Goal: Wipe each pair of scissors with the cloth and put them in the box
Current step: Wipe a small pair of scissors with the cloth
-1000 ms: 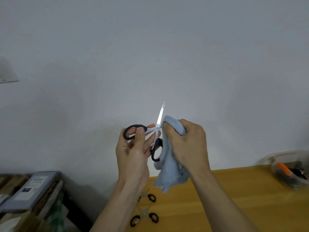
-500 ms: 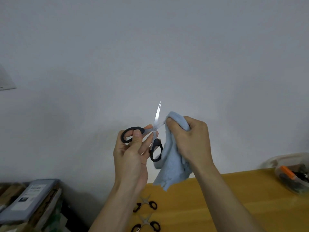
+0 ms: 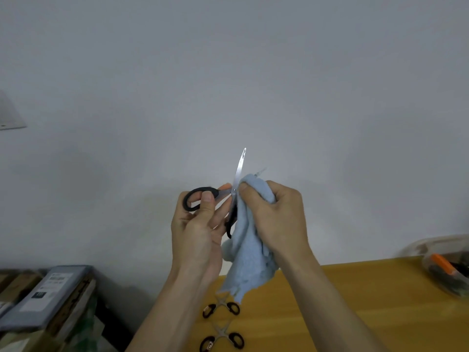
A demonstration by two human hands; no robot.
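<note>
My left hand [image 3: 200,232] holds black-handled scissors [image 3: 200,196] up in front of the wall, thumb on the left handle loop, blades spread apart. One blade [image 3: 239,166] points up; the other is wrapped in the light blue cloth [image 3: 250,265], only its tip poking out. My right hand [image 3: 276,214] grips the cloth around that blade, and the rest of the cloth hangs down. Two more small scissors [image 3: 221,307] [image 3: 222,339] lie open on the wooden table below. A clear plastic box [image 3: 446,265] with scissors inside stands at the far right.
The yellow wooden table [image 3: 355,301] fills the lower right. To the left of it, lower down, cardboard boxes and a grey packet [image 3: 48,293] are stacked. A plain white wall is behind everything.
My right hand has slid the cloth along the right-hand blade, whose tip now pokes out above the cloth. The left hand keeps the same hold on the handles.
</note>
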